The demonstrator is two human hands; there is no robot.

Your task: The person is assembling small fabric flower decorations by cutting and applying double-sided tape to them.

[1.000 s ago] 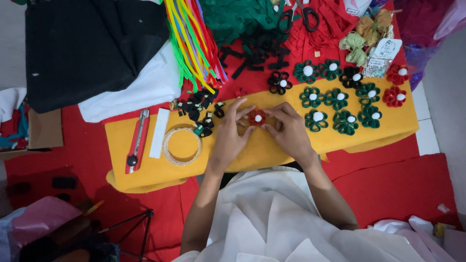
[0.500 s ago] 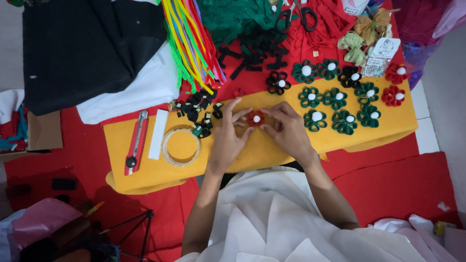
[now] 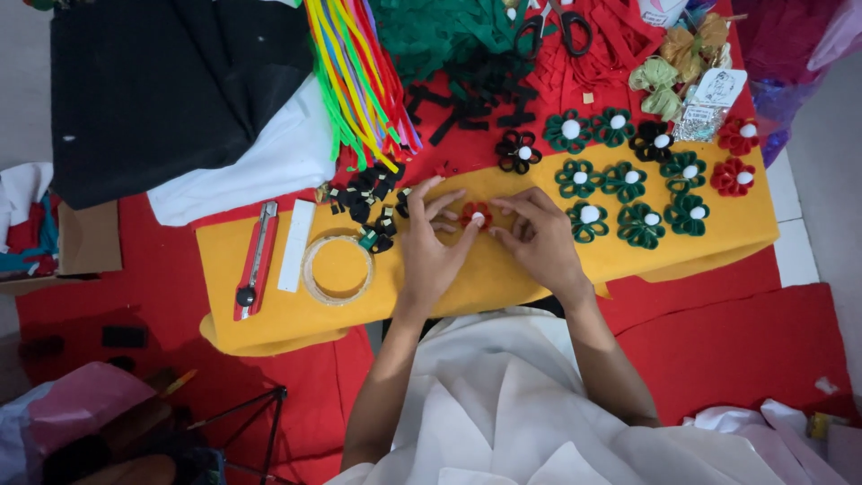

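Both hands were on the red flower. My left hand pinched its left edge, fingers narrow; my right hand pinched its right edge the same way. The flower, white dot in the middle, sat on the yellow felt sheet, near the sheet's centre. Step looked like pressing the petals or centre into place. Next move, I judged, needed a steady pinch and no twisting. Right of the flower on the sheet: finished green flowers. Left of it: small black pieces, tape roll, red utility knife.
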